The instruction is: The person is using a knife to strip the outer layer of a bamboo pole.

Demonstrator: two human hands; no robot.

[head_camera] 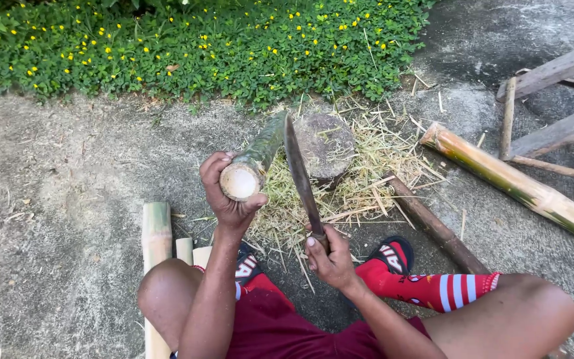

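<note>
My left hand [228, 197] grips the cut end of a short green bamboo piece [255, 159], which slants up and away toward a round wooden chopping block [325, 143]. My right hand [331, 258] holds the handle of a long dark machete [300, 174], its blade pointing away beside the bamboo, just right of it. Both hands are raised above a heap of pale bamboo shavings [360, 179] on the ground.
Split bamboo slats [156, 239] lie at the left by my knee. A long green bamboo pole [519, 186] and a brown stick [433, 226] lie at the right. Wooden frame pieces [553, 100] stand at far right. Yellow-flowered ground plants [194, 40] border the far side.
</note>
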